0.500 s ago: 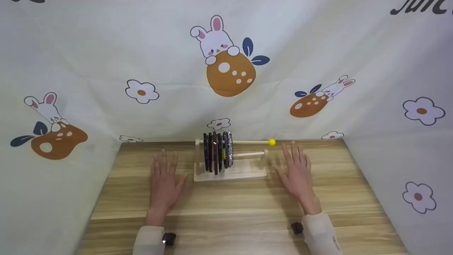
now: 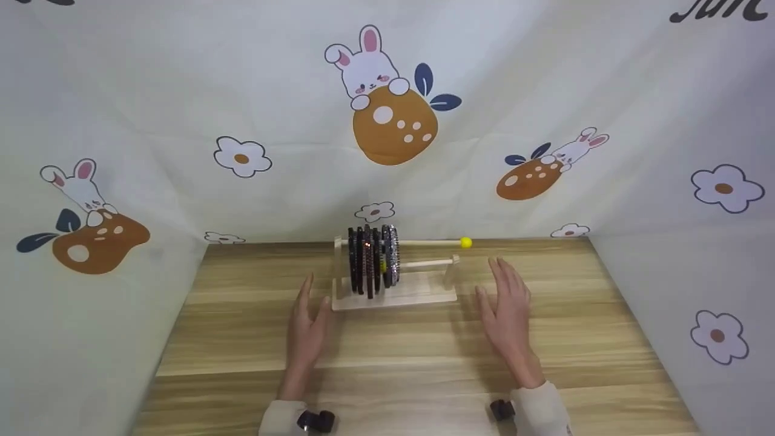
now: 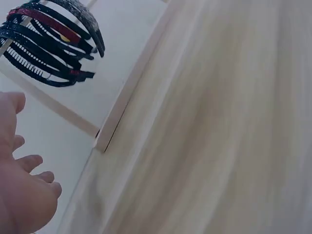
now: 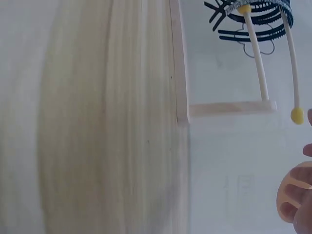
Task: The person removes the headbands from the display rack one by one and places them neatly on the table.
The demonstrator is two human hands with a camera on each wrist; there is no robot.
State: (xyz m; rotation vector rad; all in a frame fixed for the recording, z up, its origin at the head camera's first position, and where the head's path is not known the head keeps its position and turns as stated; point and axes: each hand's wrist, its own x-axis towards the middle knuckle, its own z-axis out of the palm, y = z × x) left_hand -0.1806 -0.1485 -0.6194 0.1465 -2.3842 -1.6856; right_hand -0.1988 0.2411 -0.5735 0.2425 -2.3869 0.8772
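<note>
Several dark, glittery headbands (image 2: 369,266) hang side by side on the left part of a wooden rack (image 2: 427,295). The rack has a flat base, uprights and two rods; a yellow ball (image 2: 465,243) caps the upper rod (image 2: 431,243). To the left of the base, my left hand (image 2: 307,333) holds nothing, its thumb toward the rack's front left corner. My right hand (image 2: 508,312) is off the rack's right end, fingers extended and nothing in them. In the left wrist view, the headbands (image 3: 44,41) have toothed inner edges.
The rack stands on a wood-grain table (image 2: 399,363) near its back edge. A pale cloth (image 2: 290,109) printed with rabbits and flowers rises behind and along both sides. Dark wrist cameras sit on the left wrist (image 2: 316,421) and right wrist (image 2: 502,410).
Both hands have drawn back toward the front edge and turned thumb-side up from lying flat with spread fingers. The left also shifted right, nearer the rack. Rack and headbands have not moved.
</note>
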